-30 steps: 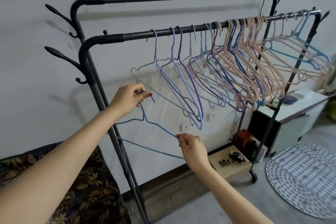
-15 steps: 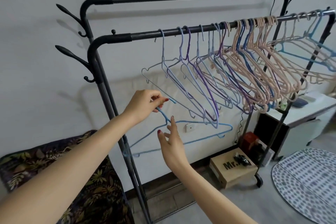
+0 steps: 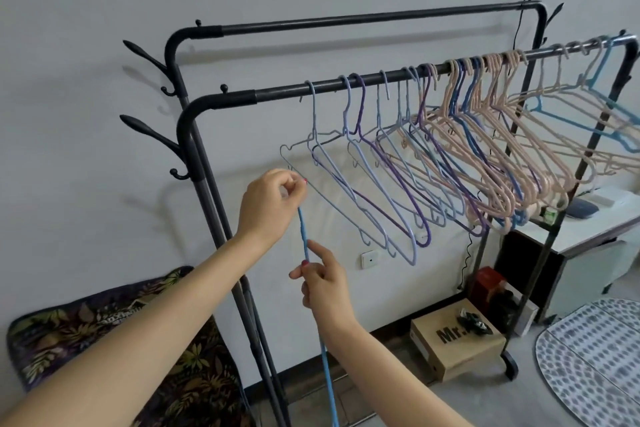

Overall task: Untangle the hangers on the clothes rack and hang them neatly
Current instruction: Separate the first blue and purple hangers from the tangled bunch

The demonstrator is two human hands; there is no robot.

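The left hand [image 3: 268, 208] pinches the top of the blue hanger [image 3: 304, 239], below the rail [image 3: 346, 87]. The right hand [image 3: 323, 282] grips lower. It looks light, thin and stiff; hold near the hook.

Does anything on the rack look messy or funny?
Yes. The pink hangers are bunched and crossed over each other on the front rail, not spaced like the lilac ones further left. One blue hanger is off the rail, held edge-on by the left hand and right hand.

blue hanger [image 3: 325, 357] edge-on, hook hidden
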